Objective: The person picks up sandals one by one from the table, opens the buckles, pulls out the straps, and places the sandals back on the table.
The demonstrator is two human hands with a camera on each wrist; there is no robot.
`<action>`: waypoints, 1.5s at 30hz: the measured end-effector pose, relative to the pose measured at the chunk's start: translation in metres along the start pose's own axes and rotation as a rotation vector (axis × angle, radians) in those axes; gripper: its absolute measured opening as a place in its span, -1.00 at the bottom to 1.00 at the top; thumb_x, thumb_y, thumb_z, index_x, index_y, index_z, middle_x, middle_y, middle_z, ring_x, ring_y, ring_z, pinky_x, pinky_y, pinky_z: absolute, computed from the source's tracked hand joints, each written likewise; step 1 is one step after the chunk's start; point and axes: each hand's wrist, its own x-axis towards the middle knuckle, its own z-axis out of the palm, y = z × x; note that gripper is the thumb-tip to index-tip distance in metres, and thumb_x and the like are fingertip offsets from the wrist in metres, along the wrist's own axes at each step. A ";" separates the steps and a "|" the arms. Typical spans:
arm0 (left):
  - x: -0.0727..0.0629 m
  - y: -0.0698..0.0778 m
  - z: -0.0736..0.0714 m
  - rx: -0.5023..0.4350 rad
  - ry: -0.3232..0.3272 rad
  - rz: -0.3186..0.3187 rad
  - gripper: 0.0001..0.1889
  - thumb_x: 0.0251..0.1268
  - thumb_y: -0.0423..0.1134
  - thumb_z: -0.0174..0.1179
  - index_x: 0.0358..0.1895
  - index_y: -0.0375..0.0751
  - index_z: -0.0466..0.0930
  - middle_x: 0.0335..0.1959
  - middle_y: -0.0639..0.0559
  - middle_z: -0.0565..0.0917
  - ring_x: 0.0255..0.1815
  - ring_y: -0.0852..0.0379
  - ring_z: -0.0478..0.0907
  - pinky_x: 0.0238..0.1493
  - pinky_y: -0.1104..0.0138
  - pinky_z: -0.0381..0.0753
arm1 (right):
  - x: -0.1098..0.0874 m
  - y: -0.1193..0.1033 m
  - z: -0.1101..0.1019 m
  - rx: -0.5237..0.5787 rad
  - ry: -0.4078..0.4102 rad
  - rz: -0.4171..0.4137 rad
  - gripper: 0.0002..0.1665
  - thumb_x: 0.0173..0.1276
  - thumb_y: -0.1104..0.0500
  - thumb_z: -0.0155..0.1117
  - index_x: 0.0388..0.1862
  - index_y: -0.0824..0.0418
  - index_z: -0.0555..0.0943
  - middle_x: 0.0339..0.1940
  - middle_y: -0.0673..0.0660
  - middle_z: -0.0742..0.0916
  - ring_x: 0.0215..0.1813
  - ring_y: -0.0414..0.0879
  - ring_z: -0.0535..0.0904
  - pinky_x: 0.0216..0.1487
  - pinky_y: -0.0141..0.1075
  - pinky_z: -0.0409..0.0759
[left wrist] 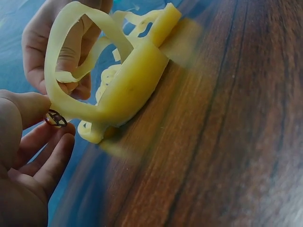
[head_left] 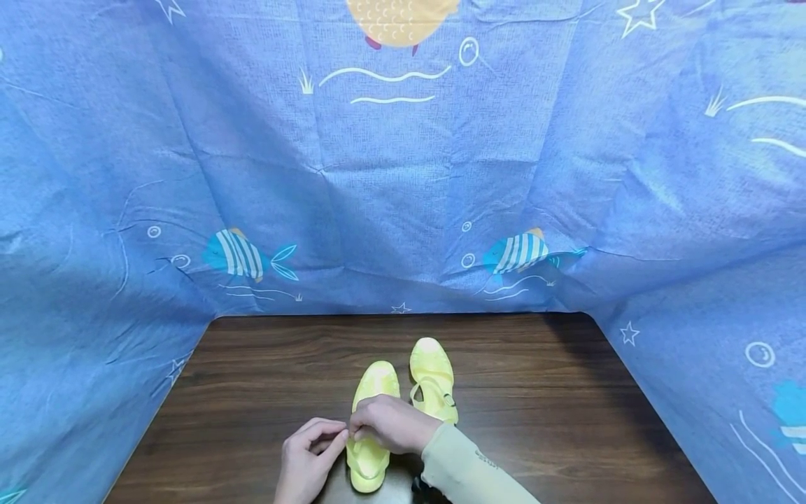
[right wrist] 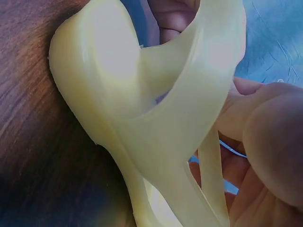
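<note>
Two yellow jelly sandals lie on the brown table, toes pointing away. My left hand [head_left: 308,451] is at the left side of the nearer sandal [head_left: 379,378]. In the left wrist view its thumb and fingers pinch the small dark metal buckle [left wrist: 57,118] on the ankle strap [left wrist: 49,61]. My right hand [head_left: 393,423] reaches across the same sandal from the right and pinches the strap's loose end [left wrist: 68,76], partly hidden behind the strap loop. The sandal's heel [right wrist: 71,61] rests on the table in the right wrist view.
The other sandal [head_left: 431,360] stands just right of the first and slightly farther off, its buckle on the right side. A dark object [head_left: 428,492] shows under my right sleeve. Blue patterned cloth [head_left: 390,210] hangs around the wooden table [head_left: 252,378].
</note>
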 end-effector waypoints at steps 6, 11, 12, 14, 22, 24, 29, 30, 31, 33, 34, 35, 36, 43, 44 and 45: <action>0.001 0.003 -0.001 0.024 0.003 -0.017 -0.72 0.14 -0.61 0.46 -0.30 -0.09 0.81 -0.33 0.01 0.79 -0.35 0.31 0.73 -0.35 0.52 0.72 | 0.003 0.001 0.001 0.077 0.003 -0.044 -0.93 0.41 0.15 0.46 -0.28 0.03 0.71 -0.30 -0.19 0.71 -0.24 -0.57 0.46 -0.12 -0.77 0.41; 0.001 0.005 -0.001 0.046 0.012 -0.013 -0.72 0.19 -0.61 0.42 -0.30 -0.07 0.81 -0.32 0.03 0.79 -0.35 0.32 0.72 -0.33 0.53 0.71 | 0.005 0.001 0.000 0.089 0.036 -0.070 -0.95 0.50 0.18 0.38 -0.23 0.06 0.72 -0.28 -0.15 0.71 -0.21 -0.53 0.47 -0.08 -0.77 0.40; 0.001 0.005 -0.001 0.046 0.013 -0.013 -0.72 0.21 -0.61 0.41 -0.30 -0.07 0.81 -0.32 0.03 0.80 -0.34 0.32 0.72 -0.32 0.53 0.72 | 0.006 0.000 0.000 0.093 0.044 -0.072 -0.95 0.52 0.18 0.36 -0.21 0.07 0.72 -0.27 -0.14 0.72 -0.20 -0.52 0.48 -0.07 -0.77 0.41; 0.002 0.005 -0.001 0.048 0.014 -0.014 -0.72 0.23 -0.61 0.39 -0.29 -0.08 0.81 -0.30 0.03 0.80 -0.33 0.33 0.73 -0.30 0.53 0.72 | 0.006 0.000 0.000 0.114 0.059 -0.073 -0.94 0.55 0.18 0.33 -0.17 0.08 0.73 -0.24 -0.12 0.74 -0.17 -0.52 0.50 -0.05 -0.76 0.42; -0.001 0.004 -0.001 0.053 -0.006 -0.020 -0.69 0.20 -0.64 0.37 -0.28 -0.08 0.82 -0.27 0.05 0.80 -0.29 0.34 0.72 -0.27 0.55 0.71 | 0.006 0.000 -0.002 0.155 0.153 -0.110 -0.91 0.59 0.19 0.27 -0.13 0.11 0.71 -0.21 -0.11 0.77 -0.15 -0.51 0.58 0.00 -0.72 0.49; -0.002 0.003 -0.001 0.057 -0.010 -0.015 -0.69 0.19 -0.64 0.38 -0.28 -0.07 0.81 -0.27 0.07 0.80 -0.29 0.35 0.72 -0.27 0.55 0.71 | 0.006 -0.001 -0.002 0.140 0.190 -0.115 -0.92 0.58 0.19 0.29 -0.14 0.11 0.71 -0.22 -0.10 0.77 -0.15 -0.48 0.60 0.01 -0.70 0.50; -0.005 0.001 0.000 0.049 -0.019 -0.006 -0.70 0.20 -0.62 0.40 -0.26 -0.08 0.81 -0.26 0.08 0.80 -0.30 0.35 0.72 -0.31 0.53 0.72 | 0.000 -0.006 -0.006 0.114 0.269 -0.089 -0.94 0.57 0.17 0.30 -0.14 0.10 0.70 -0.18 -0.08 0.76 -0.09 -0.35 0.66 0.11 -0.62 0.53; -0.005 0.001 -0.001 0.045 -0.023 -0.006 -0.71 0.20 -0.61 0.40 -0.25 -0.08 0.81 -0.26 0.07 0.80 -0.30 0.35 0.72 -0.32 0.53 0.72 | -0.002 -0.008 -0.006 0.111 0.283 -0.081 -0.93 0.57 0.16 0.29 -0.13 0.10 0.69 -0.15 -0.08 0.76 -0.05 -0.33 0.67 0.15 -0.60 0.53; -0.006 0.000 -0.001 0.043 -0.029 -0.006 -0.72 0.20 -0.61 0.40 -0.23 -0.09 0.81 -0.26 0.06 0.80 -0.31 0.34 0.72 -0.33 0.52 0.72 | -0.004 -0.010 -0.007 0.108 0.297 -0.070 -0.93 0.58 0.16 0.29 -0.12 0.11 0.69 -0.11 -0.06 0.76 -0.01 -0.30 0.67 0.19 -0.57 0.53; -0.007 0.001 -0.002 0.046 -0.048 -0.006 -0.73 0.22 -0.59 0.40 -0.19 -0.11 0.80 -0.24 0.04 0.80 -0.30 0.34 0.72 -0.32 0.52 0.72 | -0.010 -0.013 -0.008 0.119 0.323 -0.045 -0.91 0.57 0.17 0.28 -0.09 0.13 0.69 -0.02 -0.01 0.77 0.10 -0.23 0.68 0.27 -0.49 0.54; -0.008 0.001 -0.003 0.043 -0.062 -0.009 -0.74 0.22 -0.59 0.40 -0.17 -0.14 0.80 -0.22 0.02 0.80 -0.29 0.33 0.73 -0.31 0.51 0.72 | -0.012 -0.016 -0.009 0.113 0.336 -0.032 -0.91 0.57 0.16 0.29 -0.08 0.14 0.70 0.02 0.00 0.76 0.14 -0.21 0.68 0.30 -0.46 0.55; -0.009 0.001 -0.004 0.043 -0.078 -0.013 -0.75 0.22 -0.58 0.40 -0.14 -0.17 0.79 -0.21 0.01 0.80 -0.27 0.32 0.73 -0.29 0.50 0.73 | -0.015 -0.018 -0.009 0.109 0.349 -0.018 -0.89 0.56 0.16 0.29 -0.05 0.15 0.70 0.07 0.03 0.76 0.18 -0.19 0.67 0.32 -0.42 0.55; -0.009 0.002 -0.005 0.049 -0.095 -0.017 -0.76 0.23 -0.57 0.40 -0.12 -0.20 0.79 -0.19 0.01 0.80 -0.25 0.31 0.74 -0.26 0.49 0.74 | -0.018 -0.020 -0.010 0.110 0.361 -0.002 -0.86 0.56 0.16 0.29 -0.02 0.16 0.70 0.11 0.06 0.75 0.22 -0.16 0.67 0.33 -0.39 0.56; -0.015 -0.001 -0.013 0.268 -0.211 0.024 -0.60 0.20 -0.29 0.52 0.11 -0.22 0.74 0.00 0.17 0.80 0.01 0.25 0.73 0.07 0.58 0.59 | -0.044 -0.034 -0.009 0.115 0.404 0.111 -0.62 0.53 0.10 0.34 0.22 0.21 0.63 0.30 0.11 0.68 0.33 -0.09 0.62 0.30 -0.21 0.64; -0.015 -0.001 -0.014 0.309 -0.226 0.054 -0.56 0.17 -0.26 0.54 0.14 -0.22 0.73 0.03 0.18 0.79 0.04 0.25 0.72 0.10 0.60 0.55 | -0.048 -0.035 -0.008 0.103 0.411 0.117 -0.60 0.53 0.08 0.34 0.24 0.21 0.62 0.31 0.12 0.68 0.34 -0.07 0.62 0.30 -0.16 0.65; -0.016 -0.003 -0.015 0.346 -0.240 0.086 -0.52 0.13 -0.23 0.56 0.16 -0.21 0.72 0.06 0.20 0.78 0.06 0.25 0.72 0.12 0.60 0.53 | -0.053 -0.036 -0.007 0.115 0.416 0.123 -0.57 0.52 0.08 0.36 0.25 0.23 0.61 0.31 0.14 0.68 0.35 -0.05 0.62 0.30 -0.14 0.65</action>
